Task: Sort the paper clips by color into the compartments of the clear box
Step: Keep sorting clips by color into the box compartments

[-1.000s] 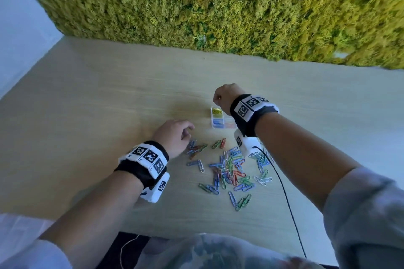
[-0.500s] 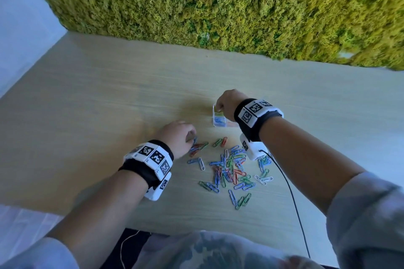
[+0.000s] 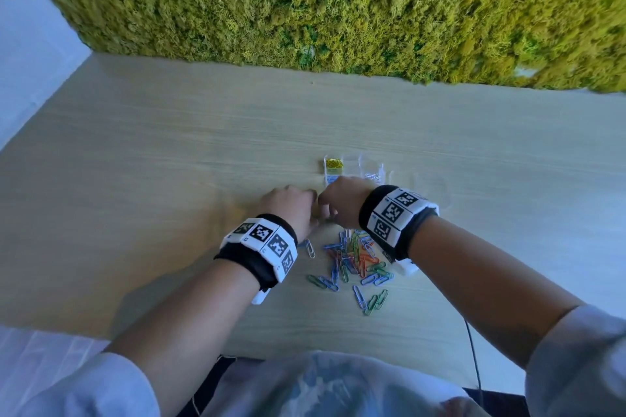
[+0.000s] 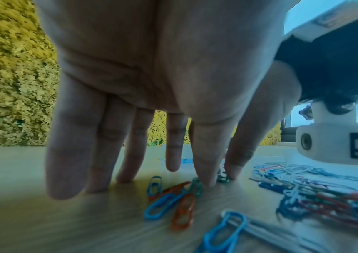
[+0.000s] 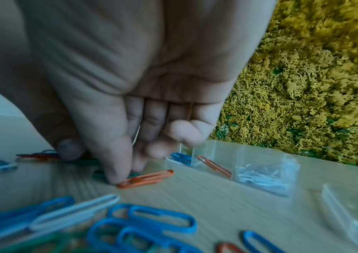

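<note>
Head view showed the right hand [image 3: 342, 201] had returned from the clear plastic compartment box [image 3: 352, 168], fingertips pinching down beside an orange wire paper clip [image 5: 145, 178], grasp unconfirmed, sorting ongoing.

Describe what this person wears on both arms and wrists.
Each wrist carries a black band topped by white blocks printed with black-and-white square markers: left wristband, right wristband. A white camera housing hangs under the right wrist, with a thin black cable trailing toward the body. Both forearms are bare; pale sleeves are pushed up near the elbows.
</note>
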Motion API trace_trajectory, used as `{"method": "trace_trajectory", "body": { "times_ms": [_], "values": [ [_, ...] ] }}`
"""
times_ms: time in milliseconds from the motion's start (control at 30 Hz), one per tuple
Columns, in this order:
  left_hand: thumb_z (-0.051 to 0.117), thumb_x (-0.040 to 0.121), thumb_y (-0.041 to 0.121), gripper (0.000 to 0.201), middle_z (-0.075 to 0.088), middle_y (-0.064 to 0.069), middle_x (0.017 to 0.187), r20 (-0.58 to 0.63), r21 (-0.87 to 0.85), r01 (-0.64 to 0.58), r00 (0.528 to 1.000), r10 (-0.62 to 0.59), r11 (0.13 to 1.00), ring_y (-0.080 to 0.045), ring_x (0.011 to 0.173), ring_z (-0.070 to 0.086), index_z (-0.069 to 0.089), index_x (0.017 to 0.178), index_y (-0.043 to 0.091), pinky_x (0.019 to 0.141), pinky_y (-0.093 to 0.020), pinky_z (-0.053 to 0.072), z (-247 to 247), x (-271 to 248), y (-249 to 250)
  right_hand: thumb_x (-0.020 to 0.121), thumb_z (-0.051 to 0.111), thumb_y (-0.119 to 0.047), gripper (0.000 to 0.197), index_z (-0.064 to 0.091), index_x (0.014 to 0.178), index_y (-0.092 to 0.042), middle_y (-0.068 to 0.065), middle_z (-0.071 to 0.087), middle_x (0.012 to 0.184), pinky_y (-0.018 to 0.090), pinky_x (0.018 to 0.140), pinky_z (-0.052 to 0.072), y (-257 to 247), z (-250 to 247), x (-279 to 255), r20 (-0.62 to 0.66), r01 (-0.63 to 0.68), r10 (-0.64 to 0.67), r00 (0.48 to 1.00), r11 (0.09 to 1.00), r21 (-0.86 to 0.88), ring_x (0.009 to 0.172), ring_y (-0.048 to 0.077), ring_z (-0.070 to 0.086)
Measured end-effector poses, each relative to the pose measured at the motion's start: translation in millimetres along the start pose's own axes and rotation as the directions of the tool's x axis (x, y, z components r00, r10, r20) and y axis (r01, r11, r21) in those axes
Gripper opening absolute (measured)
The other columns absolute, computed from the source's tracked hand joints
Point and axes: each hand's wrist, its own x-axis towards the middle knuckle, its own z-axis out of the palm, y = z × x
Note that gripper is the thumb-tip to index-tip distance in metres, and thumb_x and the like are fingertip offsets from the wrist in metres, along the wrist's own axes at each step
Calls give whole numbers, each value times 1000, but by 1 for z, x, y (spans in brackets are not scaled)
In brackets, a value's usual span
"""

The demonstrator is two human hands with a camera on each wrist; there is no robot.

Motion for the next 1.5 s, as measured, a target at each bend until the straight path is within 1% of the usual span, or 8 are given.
{"method": "trace_trajectory", "body": {
  "times_ms": [567, 667, 733, 833, 900, 1133, 1233, 1500],
  "values": [
    [54, 87, 34, 28, 48, -6, 120, -4, 58, 62, 998, -62, 996, -29, 122, 31, 66, 105, 16, 101, -40, 32, 5, 7, 20, 84, 54, -13, 35, 64, 115, -24, -8, 62, 91, 23, 80, 46, 20, 6, -29, -105, -98, 143, 984, 932, 348, 90, 14, 58],
    [56, 84, 40, 31, 52, -4, 116, -16, 33, 40, 999, -40, 999, -28, 118, 34, 69, 102, 18, 100, -39, 34, 6, 9, 17, 82, 55, -4, 24, 71, 95, -17, -7, 56, 69, 20, 63, 45, 33, 14, -38, -176, -119, 359, 917, 665, 737, 63, 10, 53],
    [58, 83, 40, 29, 54, -2, 113, -13, 9, 31, 999, -31, 999, -27, 116, 36, 71, 99, 20, 99, -39, 35, 5, 10, 15, 86, 48, 4, 24, 65, 78, -11, 0, 54, 63, 19, 54, 47, 37, 19, -48, -117, -7, 444, 888, 267, 964, 57, 12, 52],
    [60, 80, 36, 22, 60, 0, 106, -35, -45, -5, 999, 3, 999, -26, 112, 42, 72, 89, 20, 97, -37, 37, 4, 7, 15, 81, 45, 2, 19, 50, 68, -11, 4, 44, 65, 23, 49, 40, 41, 31, -58, 25, 122, 462, 886, -285, 951, 52, 16, 49],
    [65, 77, 33, 12, 65, 2, 95, -72, -213, -23, 997, 8, 977, -23, 102, 51, 68, 76, 21, 90, -33, 43, 4, 2, 14, 71, 47, -6, 8, 47, 68, -14, 2, 42, 65, 20, 46, 33, 42, 39, -62, 100, 91, 438, 893, -394, 915, 45, 13, 45],
    [64, 83, -1, 14, 65, -8, 71, 165, -917, 116, 981, 99, 383, -8, 49, 57, 58, 81, 12, 47, -17, 46, 3, -17, 5, 84, 65, -17, 6, 70, 85, -19, -10, 51, 65, 15, 48, 36, 39, 44, -73, -114, -260, 478, 871, 646, 718, 61, 11, 49],
    [54, 88, -8, 16, 61, -10, 70, 251, -943, 211, 958, 135, 257, -8, 49, 60, 57, 94, 7, 47, -17, 50, 8, -21, -3, 89, 58, -22, 15, 70, 95, -17, -7, 57, 76, 20, 58, 39, 38, 40, -78, -94, -396, 491, 866, 788, 470, 73, 15, 52],
    [40, 87, -1, 24, 42, 0, 60, 326, -892, 255, 935, 141, 373, -9, 46, 37, 52, 71, 13, 39, -17, 28, 19, -32, -13, 89, 60, -25, 23, 64, 111, -18, 5, 63, 111, 23, 66, 42, 39, 43, -86, -71, -494, 543, 837, 804, 331, 94, 20, 60]
  ]
}}
